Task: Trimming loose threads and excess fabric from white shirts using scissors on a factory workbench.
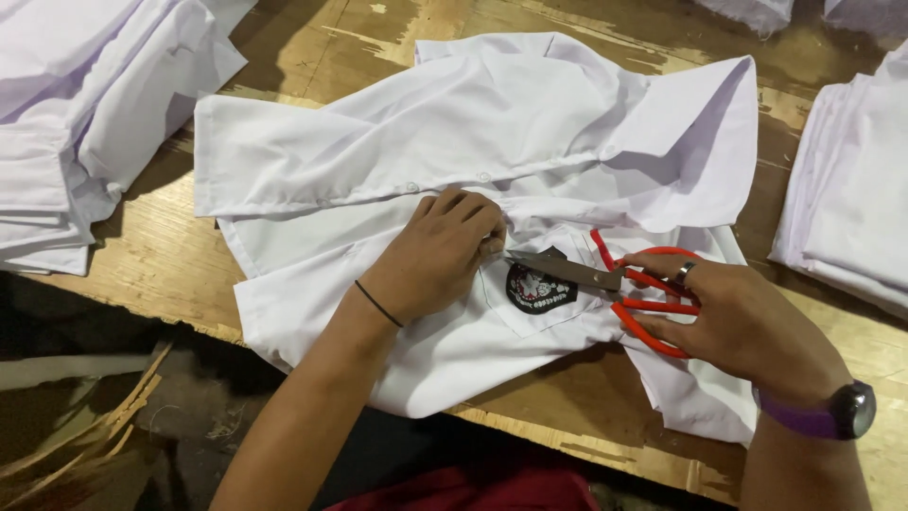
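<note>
A stack of folded white garments [76, 132] was seen far left of the fingers on the bench [170, 265]. The white shirt [492, 142] was pinched by the curled fingers of the left hand [440, 251], just above its dark badge [539, 287]. Red-handled scissors [605, 279], gripped by the right hand [738, 322], were pointed at those fingertips; cloth or skin could be nicked if the blades were closed carelessly.

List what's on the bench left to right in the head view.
Stack of white shirts → left hand pinching the white shirt → dark badge → red-handled scissors in right hand → folded white pile.
</note>
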